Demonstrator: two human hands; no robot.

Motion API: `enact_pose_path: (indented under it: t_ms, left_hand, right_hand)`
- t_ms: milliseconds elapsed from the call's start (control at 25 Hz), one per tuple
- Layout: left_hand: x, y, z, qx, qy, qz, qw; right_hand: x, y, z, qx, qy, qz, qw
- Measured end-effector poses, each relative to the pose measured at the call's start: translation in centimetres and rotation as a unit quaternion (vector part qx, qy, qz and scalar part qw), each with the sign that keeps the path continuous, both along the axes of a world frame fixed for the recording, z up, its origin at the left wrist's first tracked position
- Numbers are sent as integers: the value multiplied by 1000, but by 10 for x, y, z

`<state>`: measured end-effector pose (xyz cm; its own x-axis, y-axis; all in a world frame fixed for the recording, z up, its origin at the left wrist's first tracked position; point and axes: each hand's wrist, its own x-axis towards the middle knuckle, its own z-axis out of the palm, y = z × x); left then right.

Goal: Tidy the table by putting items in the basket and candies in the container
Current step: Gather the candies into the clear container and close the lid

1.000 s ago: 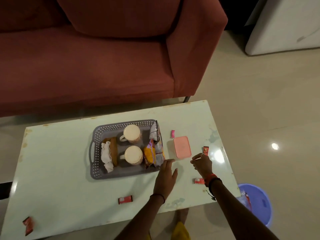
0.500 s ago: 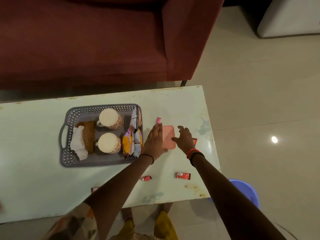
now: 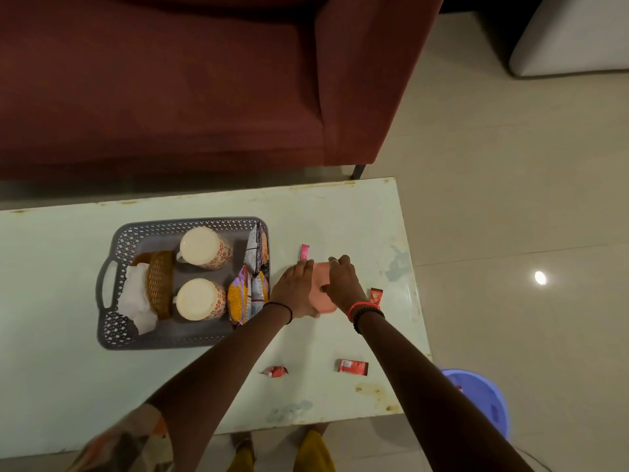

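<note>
A pink lidded container (image 3: 321, 294) lies on the pale table (image 3: 51, 386) just right of the grey basket (image 3: 112, 330). My left hand (image 3: 295, 290) presses on the container's left side and my right hand (image 3: 342, 280) grips its right side and top. Most of the container is hidden under both hands. The basket holds two mugs (image 3: 204, 248), a wicker piece, white tissue and snack packets (image 3: 248, 294). Loose candies lie on the table: a pink one (image 3: 304, 252), a red one (image 3: 376, 296) beside my right wrist, and two red ones (image 3: 353, 366) near the front edge.
A dark red sofa (image 3: 170, 80) stands behind the table. A purple bin (image 3: 483, 400) sits on the floor by the table's front right corner. A white piece of furniture (image 3: 575, 39) is at the top right.
Both hands have reached forward from the table's front area onto the pink container and closed in on it. The view has shifted nearer and more downward.
</note>
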<state>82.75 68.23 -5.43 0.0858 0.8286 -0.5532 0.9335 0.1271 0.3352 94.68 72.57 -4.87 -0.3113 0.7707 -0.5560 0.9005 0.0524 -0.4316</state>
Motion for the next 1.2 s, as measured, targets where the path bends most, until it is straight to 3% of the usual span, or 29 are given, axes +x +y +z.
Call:
enact_pose_path:
  t_ms: [360,840,960,1200]
  left_hand:
    - [-6,7,-3,16,-15,-16,1000]
    - [-11,6,7,19,-18,-22,999]
    - [-6,0,16,33,-33,31,998]
    - [31,-65,39,148,-151,241,947]
  right_hand:
    - [-5,23,4,26,-54,83,995]
    - [7,-2,21,13,58,-68,996]
    - [19,-4,35,3,124,-141,982]
    - [54,-5,81,-186,262,-252,913]
